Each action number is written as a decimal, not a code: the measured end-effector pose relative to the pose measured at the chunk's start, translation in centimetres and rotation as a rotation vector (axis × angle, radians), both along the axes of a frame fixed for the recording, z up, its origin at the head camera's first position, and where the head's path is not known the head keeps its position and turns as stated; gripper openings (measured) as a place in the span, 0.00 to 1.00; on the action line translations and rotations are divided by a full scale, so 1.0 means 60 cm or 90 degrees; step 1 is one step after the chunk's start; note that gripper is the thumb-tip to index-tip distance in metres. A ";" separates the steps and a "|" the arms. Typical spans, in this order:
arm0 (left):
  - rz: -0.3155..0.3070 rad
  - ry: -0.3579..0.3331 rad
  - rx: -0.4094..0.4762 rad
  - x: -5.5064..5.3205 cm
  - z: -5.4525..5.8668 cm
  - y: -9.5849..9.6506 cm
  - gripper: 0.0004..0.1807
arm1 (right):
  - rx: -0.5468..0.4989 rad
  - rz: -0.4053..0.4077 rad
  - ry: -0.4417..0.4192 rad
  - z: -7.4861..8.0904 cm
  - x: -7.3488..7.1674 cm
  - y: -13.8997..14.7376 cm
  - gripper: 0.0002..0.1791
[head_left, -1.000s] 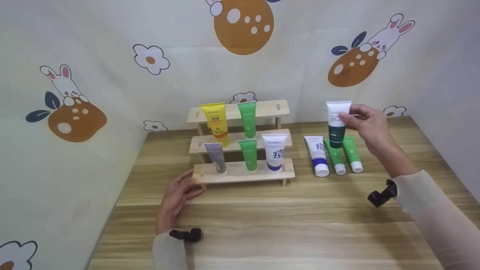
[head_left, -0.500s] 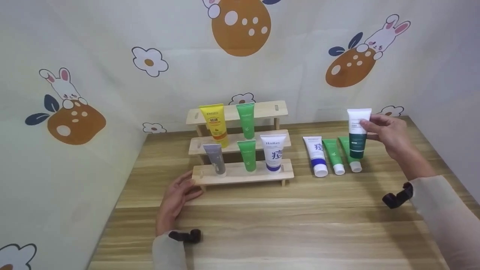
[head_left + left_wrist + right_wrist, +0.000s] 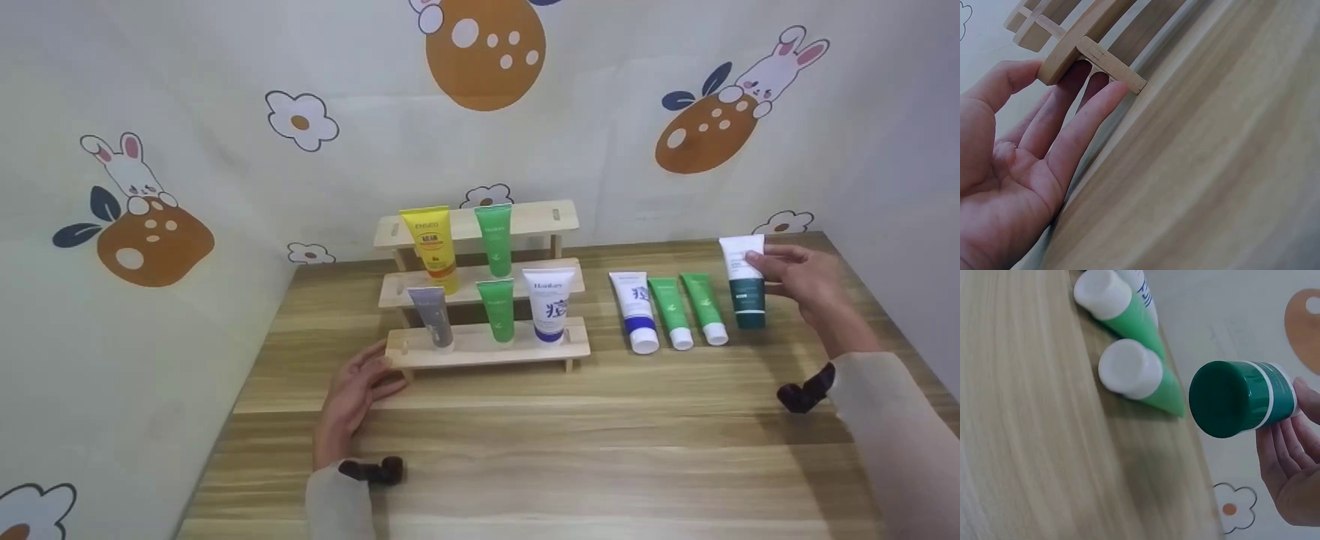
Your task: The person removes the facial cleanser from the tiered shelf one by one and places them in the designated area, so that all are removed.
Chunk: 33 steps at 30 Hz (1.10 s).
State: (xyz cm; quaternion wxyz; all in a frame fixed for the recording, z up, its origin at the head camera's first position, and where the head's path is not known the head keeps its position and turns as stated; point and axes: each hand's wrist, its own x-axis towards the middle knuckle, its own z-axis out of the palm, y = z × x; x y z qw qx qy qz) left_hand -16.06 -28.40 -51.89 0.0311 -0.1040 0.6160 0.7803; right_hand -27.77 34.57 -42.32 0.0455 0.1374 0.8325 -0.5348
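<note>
In the head view my right hand point(image 3: 806, 281) pinches a white and dark green squeeze tube point(image 3: 746, 292), cap down, to the right of the row of lying tubes. The right wrist view looks at its green cap point(image 3: 1221, 399), held above the table, with thumb and fingers on opposite sides. My left hand point(image 3: 356, 394) holds the left end of a three-tier wooden display rack point(image 3: 480, 354). Up close in the left wrist view, the thumb touches the end of the bottom board point(image 3: 1072, 45), and the other fingers reach under it beside the leg.
On the rack stand a yellow tube point(image 3: 429, 247), a grey tube point(image 3: 431, 319), two green tubes point(image 3: 493, 240) and a white-and-blue tube point(image 3: 550, 304). Flat on the table point(image 3: 525, 450) lie another white-and-blue tube point(image 3: 634, 307) and two green ones point(image 3: 705, 307). Patterned cloth point(image 3: 360, 60) hangs behind.
My right hand has carried the white and dark green tube rightward and lower, from over the lying green tubes to beside them. The left hand stays at the rack.
</note>
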 end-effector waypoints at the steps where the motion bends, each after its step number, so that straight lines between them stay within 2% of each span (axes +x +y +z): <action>1: -0.002 0.000 -0.003 0.000 0.000 0.000 0.28 | -0.001 0.001 -0.006 -0.004 -0.002 0.003 0.52; 7: 0.000 -0.010 -0.019 -0.001 0.001 -0.001 0.29 | 0.002 0.005 -0.043 -0.030 -0.016 0.017 0.47; 12: 0.000 -0.017 -0.024 0.000 0.002 -0.002 0.29 | 0.042 0.011 -0.088 -0.049 -0.022 0.017 0.54; 15: 0.001 -0.017 -0.024 -0.001 0.002 -0.001 0.29 | 0.045 0.016 -0.105 -0.058 -0.024 0.018 0.55; 24: 0.011 -0.007 -0.022 0.000 0.001 0.000 0.27 | 0.026 0.013 -0.128 -0.068 -0.029 0.021 0.52; 33: 0.011 -0.007 -0.022 -0.003 -0.001 0.001 0.28 | -0.002 -0.025 -0.148 -0.078 -0.031 0.017 0.48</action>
